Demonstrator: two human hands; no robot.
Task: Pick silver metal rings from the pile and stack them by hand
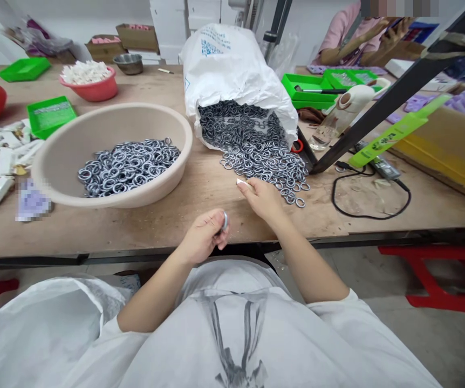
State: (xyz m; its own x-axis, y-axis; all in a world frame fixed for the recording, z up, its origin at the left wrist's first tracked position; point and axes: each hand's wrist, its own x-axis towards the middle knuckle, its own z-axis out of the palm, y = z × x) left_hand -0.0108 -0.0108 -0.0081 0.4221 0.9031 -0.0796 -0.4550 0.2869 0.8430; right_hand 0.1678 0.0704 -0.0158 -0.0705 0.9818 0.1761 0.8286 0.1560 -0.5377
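Note:
Between the thumb and fingers of my left hand is a grey ring, held above the table's front edge. My right hand pinches a small tool with a white, pointed tip; the rest of it is hidden by the fingers. Just beyond that hand, a heap of grey rings spills from the mouth of a white sack lying on its side. To the left stands a wide beige basin with many similar rings piled inside.
White pieces lie at the far left near a green tray and a pink bowl. A dark slanted metal post, a black cable and a jug occupy the right. Another person sits across the table.

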